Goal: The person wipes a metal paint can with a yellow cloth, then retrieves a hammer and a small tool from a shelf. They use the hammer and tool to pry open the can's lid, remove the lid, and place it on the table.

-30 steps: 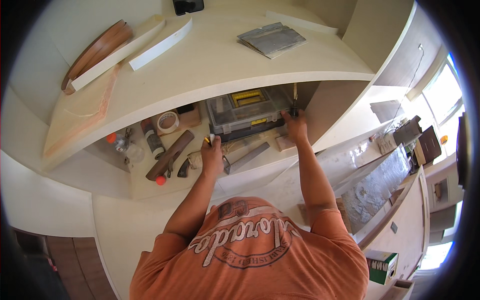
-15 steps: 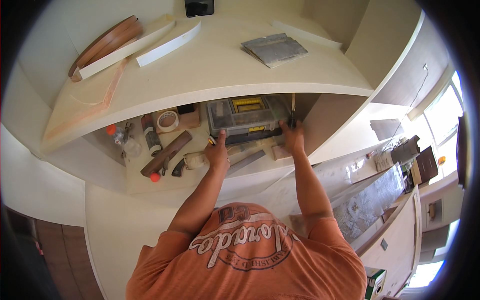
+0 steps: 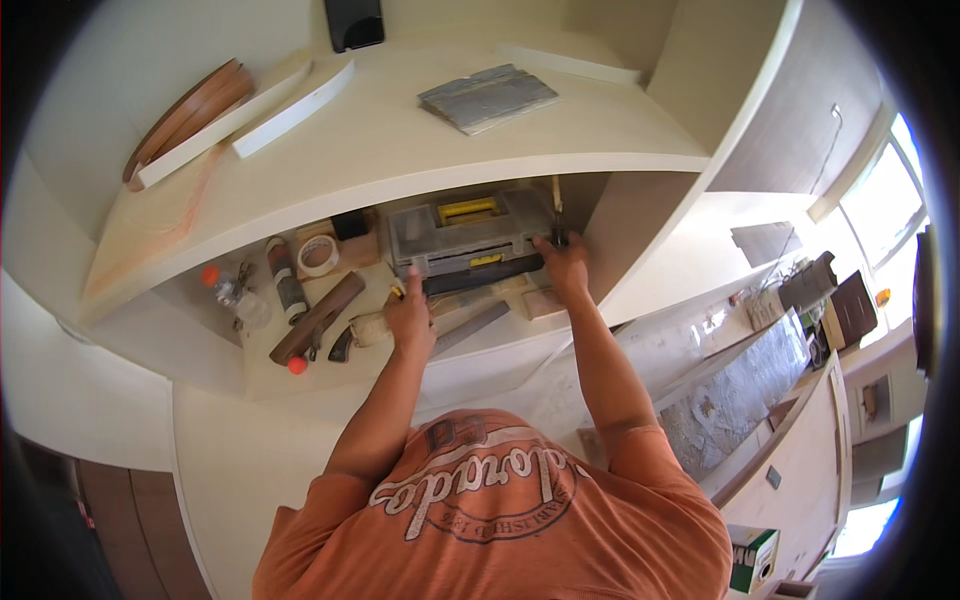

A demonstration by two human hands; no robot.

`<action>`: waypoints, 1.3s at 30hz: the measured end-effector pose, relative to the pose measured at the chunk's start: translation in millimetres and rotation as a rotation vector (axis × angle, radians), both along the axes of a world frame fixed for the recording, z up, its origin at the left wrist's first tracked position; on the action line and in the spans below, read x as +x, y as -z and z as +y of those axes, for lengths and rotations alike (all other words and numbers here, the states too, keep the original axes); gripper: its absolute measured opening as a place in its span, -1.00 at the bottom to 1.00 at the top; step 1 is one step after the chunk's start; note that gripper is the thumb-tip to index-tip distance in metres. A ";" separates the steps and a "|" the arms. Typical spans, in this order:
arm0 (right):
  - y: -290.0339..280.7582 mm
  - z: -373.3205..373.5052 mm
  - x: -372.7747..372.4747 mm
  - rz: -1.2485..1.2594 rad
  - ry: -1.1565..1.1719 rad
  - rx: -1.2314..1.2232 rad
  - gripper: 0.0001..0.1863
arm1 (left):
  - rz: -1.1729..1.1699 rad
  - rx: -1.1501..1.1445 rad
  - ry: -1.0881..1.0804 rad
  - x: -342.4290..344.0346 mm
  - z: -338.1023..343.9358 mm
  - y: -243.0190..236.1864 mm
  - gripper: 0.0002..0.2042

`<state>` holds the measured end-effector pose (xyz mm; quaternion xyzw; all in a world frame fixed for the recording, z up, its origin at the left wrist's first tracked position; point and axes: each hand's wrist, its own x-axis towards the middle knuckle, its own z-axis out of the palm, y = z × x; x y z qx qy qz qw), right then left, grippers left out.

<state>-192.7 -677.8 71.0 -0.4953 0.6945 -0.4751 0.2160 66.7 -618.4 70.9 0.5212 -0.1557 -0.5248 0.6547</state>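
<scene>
A toolbox (image 3: 465, 235) with a cloudy clear lid, yellow handle and dark base rests inside the low shelf compartment. My left hand (image 3: 410, 318) grips its front left corner, thumb up along the edge; a small yellow-and-dark item (image 3: 398, 292) sticks out beside these fingers, its kind unclear. At the front right corner, my right hand (image 3: 567, 265) is closed on the box, its fingertips partly hidden. Just behind it stands a thin stick (image 3: 557, 200) with a dark lower part. A wooden hand plane (image 3: 318, 320) lies left of my left hand, and a grey flat strip (image 3: 472, 328) lies in front of the box.
Left in the compartment are a tape roll (image 3: 318, 256), a dark tube (image 3: 287, 280) and an orange-capped bottle (image 3: 232, 290). The shelf board (image 3: 400, 187) overhangs the box; an upright panel (image 3: 640, 230) stands right. Grey sheets (image 3: 488, 97) and curved strips (image 3: 290, 110) lie on top.
The whole view has shifted, so things sit farther left. Both hands stay at the toolbox's front corners, and more of its dark lower front shows between them.
</scene>
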 end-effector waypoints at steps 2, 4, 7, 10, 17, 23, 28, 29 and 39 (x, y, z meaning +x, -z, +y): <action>-27.4 -2.3 5.3 0.049 0.017 -0.070 -0.29 | -0.128 -0.061 0.067 6.9 11.3 -4.5 -0.61; -52.4 -17.0 -0.2 0.084 -0.040 -0.066 -0.30 | -0.291 -0.079 0.169 8.3 14.0 6.5 -0.64; -79.5 -36.1 4.3 0.182 -0.078 -0.078 -0.31 | -0.404 -0.118 0.348 3.9 -1.0 26.4 -0.71; -90.1 -63.6 -6.7 0.302 -0.101 -0.078 -0.32 | -0.467 -0.160 0.541 -15.8 -23.6 20.9 -0.78; -72.8 -94.7 -16.7 0.436 -0.180 -0.118 -0.33 | -1.300 -0.189 0.770 -87.1 -72.0 -57.2 -0.63; -68.9 -102.9 -3.5 0.464 -0.189 -0.130 -0.33 | -1.448 -0.017 0.699 -128.0 -130.1 -58.5 -0.55; -73.9 -93.5 -7.9 0.366 -0.195 -0.127 -0.34 | -1.326 -0.181 0.648 -144.3 -130.3 -58.9 -0.60; -77.8 -90.4 -2.5 0.320 -0.211 -0.097 -0.34 | -1.285 -0.207 0.630 -137.8 -132.0 -55.5 -0.63; -82.7 -72.1 -5.5 0.283 -0.184 -0.103 -0.35 | -1.480 -0.640 0.777 -78.4 -66.3 -47.8 -0.78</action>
